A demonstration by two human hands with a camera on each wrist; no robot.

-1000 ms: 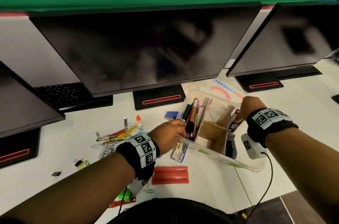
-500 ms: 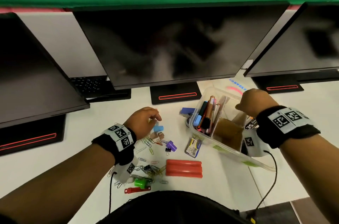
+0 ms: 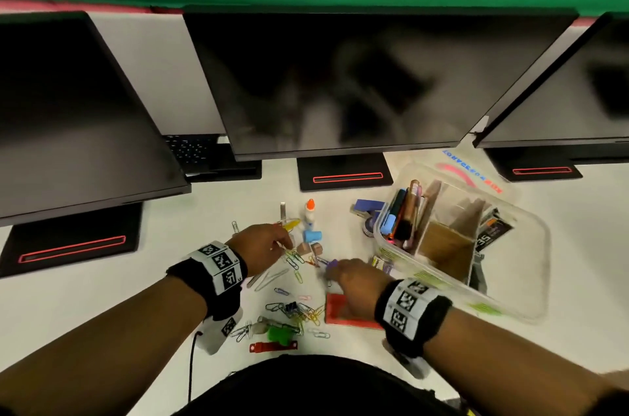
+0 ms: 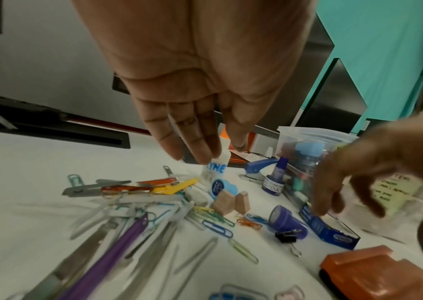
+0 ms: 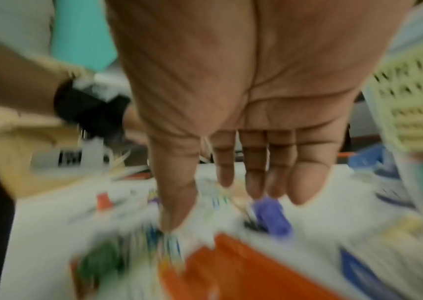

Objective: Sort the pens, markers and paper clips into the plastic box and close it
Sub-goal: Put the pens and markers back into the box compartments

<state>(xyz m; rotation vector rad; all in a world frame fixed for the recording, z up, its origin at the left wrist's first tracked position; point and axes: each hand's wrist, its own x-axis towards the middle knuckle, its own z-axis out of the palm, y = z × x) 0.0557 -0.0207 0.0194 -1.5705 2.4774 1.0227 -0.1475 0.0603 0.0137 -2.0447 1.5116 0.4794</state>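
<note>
Step in hand, as judged: gathering the loose paper clips [image 3: 295, 260] from the bench [image 3: 102, 296]; pens and markers [image 3: 403, 214] already stand in the left compartment of the plastic box [image 3: 510, 279], which is open, its lid not identified.

Left hand [image 3: 262, 247]: over the far part of the scatter, fingers [image 4: 192, 142] extended and near-straight, released. Nothing held; contact with the clips beneath cannot be confirmed.

Centre: clips lie mixed with a glue bottle [image 3: 310, 211], purple stamp [image 4: 286, 220], binder clip [image 4: 287, 237] and long metal fasteners [image 4: 128, 243].

Right hand [image 3: 354, 283]: above an orange case [image 3: 340, 313], just beside the box; fingers [image 5: 254, 172] extended, released, holding nothing. That view is blurred.

Next move, as judged: fine pinches or a sweep, taking clips only, then transfer to a free compartment.
</note>
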